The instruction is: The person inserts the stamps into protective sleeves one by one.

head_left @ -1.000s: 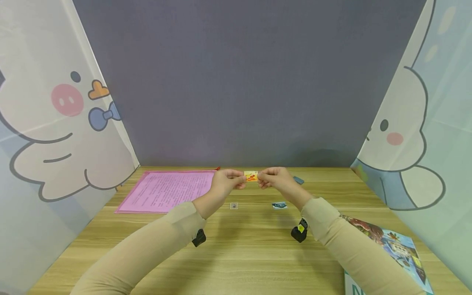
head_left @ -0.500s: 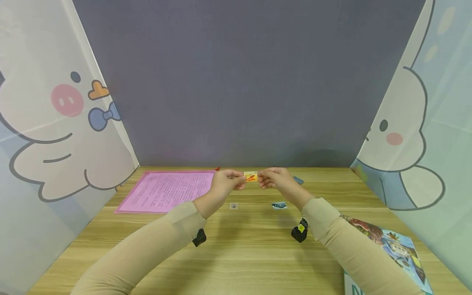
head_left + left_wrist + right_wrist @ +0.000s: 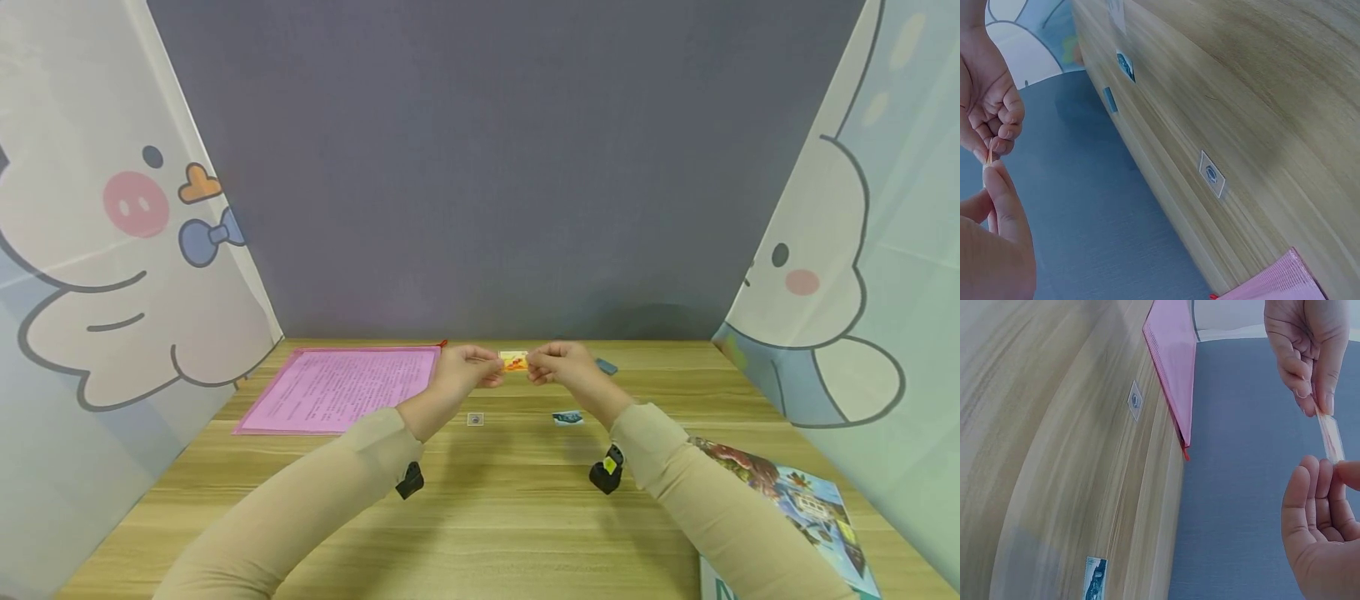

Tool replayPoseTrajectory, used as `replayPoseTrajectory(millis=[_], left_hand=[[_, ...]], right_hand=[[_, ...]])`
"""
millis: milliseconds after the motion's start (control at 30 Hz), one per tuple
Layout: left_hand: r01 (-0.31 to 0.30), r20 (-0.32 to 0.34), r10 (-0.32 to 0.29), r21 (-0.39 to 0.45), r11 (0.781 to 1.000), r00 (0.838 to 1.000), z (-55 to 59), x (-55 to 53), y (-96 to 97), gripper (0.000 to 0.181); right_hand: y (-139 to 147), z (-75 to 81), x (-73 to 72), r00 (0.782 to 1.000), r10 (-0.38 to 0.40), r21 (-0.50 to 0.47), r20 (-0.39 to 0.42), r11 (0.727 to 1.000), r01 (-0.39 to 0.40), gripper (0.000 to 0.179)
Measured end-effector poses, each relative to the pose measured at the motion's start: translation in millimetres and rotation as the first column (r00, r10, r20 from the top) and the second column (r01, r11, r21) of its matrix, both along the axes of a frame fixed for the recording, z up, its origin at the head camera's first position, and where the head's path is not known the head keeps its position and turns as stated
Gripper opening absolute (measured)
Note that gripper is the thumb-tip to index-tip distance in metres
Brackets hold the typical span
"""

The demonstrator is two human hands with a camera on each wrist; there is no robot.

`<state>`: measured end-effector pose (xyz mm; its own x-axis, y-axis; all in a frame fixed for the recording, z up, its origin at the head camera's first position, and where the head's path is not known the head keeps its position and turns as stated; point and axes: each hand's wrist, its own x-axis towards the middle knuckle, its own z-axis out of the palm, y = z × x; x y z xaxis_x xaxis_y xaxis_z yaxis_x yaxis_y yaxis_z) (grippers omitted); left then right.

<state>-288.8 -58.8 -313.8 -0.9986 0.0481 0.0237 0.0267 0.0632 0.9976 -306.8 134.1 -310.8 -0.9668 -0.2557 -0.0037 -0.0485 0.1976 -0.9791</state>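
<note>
Both hands hold a small orange and yellow postage stamp with a pale border, raised above the far part of the table. My left hand pinches its left edge between thumb and fingers. At the opposite edge, the thumb and fingers of my right hand pinch it. Nearly edge-on in the right wrist view, the stamp looks thin and glossy. Below the hands lie a small square stamp with a round emblem and a blue-green picture stamp.
On the left lies a pink zip pouch with a printed sheet inside. A small blue-grey block rests behind the right hand. Colourful illustrated booklet or box stands at the right, partly under the right sleeve. A grey panel closes the back.
Both hands have shifted very slightly right with the stamp between them. The stamp's tilt has changed a little. Everything on the table stays where it was.
</note>
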Motion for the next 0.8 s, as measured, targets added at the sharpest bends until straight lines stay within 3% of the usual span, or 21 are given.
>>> replayPoseTrajectory(millis=[200, 500, 800], left_hand=[[-0.008, 0.004, 0.008, -0.009, 1.000, 1.000, -3.4, -2.5, -1.0, 0.014], [-0.088, 0.016, 0.090, -0.078, 0.993, 0.996, -5.2, -13.6, 8.7, 0.011], [-0.090, 0.066, 0.101, -0.148, 0.985, 0.993, -15.2, -20.3, 8.5, 0.014]], right_hand=[[-0.1, -3.8, -1.8, 1.000, -0.008, -0.002, 0.014, 1.000, 0.008, 0.026], [1.2, -10.1, -6.8, 0.997, -0.020, -0.007, 0.077, 1.000, 0.021, 0.030], [-1.7, -23.8, -14.5, 0.992, -0.046, -0.006, 0.121, 0.999, 0.047, 0.029]])
